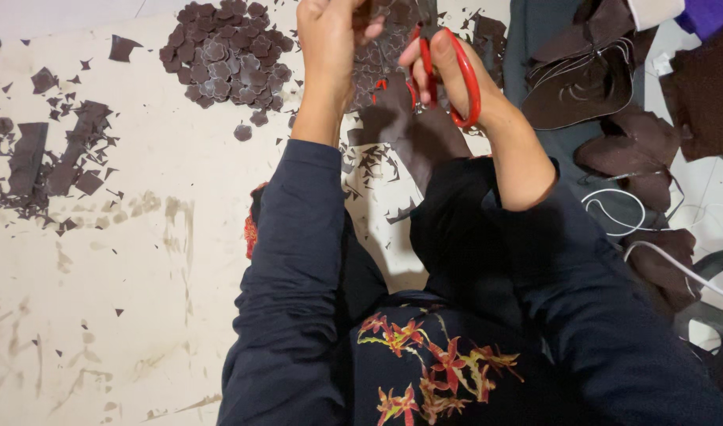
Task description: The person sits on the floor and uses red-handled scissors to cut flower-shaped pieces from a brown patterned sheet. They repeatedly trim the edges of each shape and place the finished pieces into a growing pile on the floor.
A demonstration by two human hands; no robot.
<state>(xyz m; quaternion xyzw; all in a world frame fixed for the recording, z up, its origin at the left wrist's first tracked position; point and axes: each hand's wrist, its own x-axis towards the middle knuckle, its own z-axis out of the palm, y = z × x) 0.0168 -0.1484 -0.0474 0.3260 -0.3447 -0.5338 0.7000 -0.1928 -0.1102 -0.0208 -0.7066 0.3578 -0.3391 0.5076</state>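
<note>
Above a pale floor (141, 260), the right hand (448, 71) grips red-handled scissors (456, 75), fingers closed through the loops. The left hand (330, 39) pinches a dark brown fabric piece (373, 59) beside the blades. Cut flower shapes (223, 55) are piled nearby.

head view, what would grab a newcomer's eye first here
The red-handled scissors in the right hand, top centre, stand out against all the brown. The left hand holds a dark brown piece up to them. Upper left on the pale floor lies a heap of brown flower-shaped cutouts.
</note>
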